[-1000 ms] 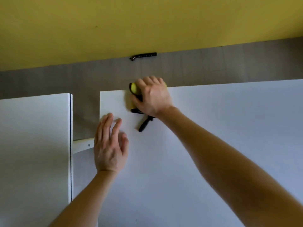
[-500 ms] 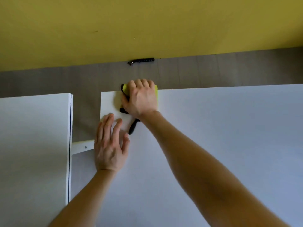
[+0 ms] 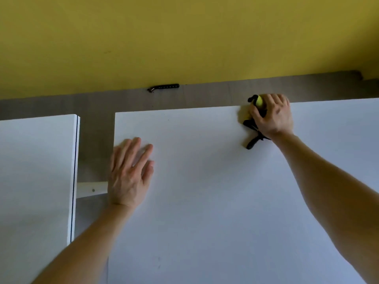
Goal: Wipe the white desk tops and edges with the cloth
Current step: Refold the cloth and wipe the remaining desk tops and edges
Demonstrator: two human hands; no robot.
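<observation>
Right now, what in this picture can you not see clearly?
Head view:
- cloth: mostly under the right hand; only a yellow and black bit shows.
- right desk: near and right edges cut off by the frame.
- left desk: left part cut off.
- black object beyond the desks: too small to identify.

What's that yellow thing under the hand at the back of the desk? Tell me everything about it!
It is the cloth, bright yellow and soft-looking, with black parts. Most of it is hidden under the right hand, whose fingers curl over it. It sits at the far edge of the big white desk, a yellow bulge poking past that edge. A black strip trails out below the hand and lies on the desk top. Its full shape cannot be seen.
</observation>
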